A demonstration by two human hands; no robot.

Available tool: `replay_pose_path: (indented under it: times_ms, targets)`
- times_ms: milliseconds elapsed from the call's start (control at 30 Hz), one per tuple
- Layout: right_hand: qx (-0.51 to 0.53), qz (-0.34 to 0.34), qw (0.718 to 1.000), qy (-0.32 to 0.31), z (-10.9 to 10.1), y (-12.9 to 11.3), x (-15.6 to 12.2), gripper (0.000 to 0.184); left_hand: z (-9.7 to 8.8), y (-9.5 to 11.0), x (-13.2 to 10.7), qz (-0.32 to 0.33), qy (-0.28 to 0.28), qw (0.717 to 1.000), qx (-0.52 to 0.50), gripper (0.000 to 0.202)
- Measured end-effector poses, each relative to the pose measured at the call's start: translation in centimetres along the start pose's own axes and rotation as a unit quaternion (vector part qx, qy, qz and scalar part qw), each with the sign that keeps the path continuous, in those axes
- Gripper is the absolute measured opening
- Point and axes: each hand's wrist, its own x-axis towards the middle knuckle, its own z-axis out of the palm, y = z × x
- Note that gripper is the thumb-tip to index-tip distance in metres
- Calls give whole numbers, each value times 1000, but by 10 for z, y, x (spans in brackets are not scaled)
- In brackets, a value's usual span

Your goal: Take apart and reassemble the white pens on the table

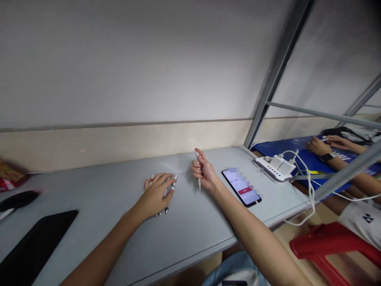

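My left hand (159,192) lies palm down on the grey desk (116,234), its fingers curled over several white pens (176,179). Their metal tips stick out below the palm, and the hand hides most of their length. To the right, my right hand (206,171) is raised a little over the desk and closed around one white pen (199,182). This pen stands nearly upright with its tip pointing down. The thumb is up by its top end.
A phone (241,186) with a lit screen lies right of my right hand. Beyond it sits a white power strip (272,170) with plugs and cables. A black mat (41,242) and a dark object (19,200) lie left. Another person's hands (320,146) work at a blue surface beyond the metal frame (281,71).
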Motion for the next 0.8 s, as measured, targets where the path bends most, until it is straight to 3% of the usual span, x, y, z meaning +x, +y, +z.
replay_pose_path:
  times_ms: [200, 800]
  targets:
    - [-7, 5, 1000, -14, -1, 1, 0, 23, -2, 0, 1, -6, -20, 1000, -3, 30]
    - [-27, 3, 1000, 13, -2, 0, -1, 28, -2, 0, -1, -21, 4, 1000, -2, 31]
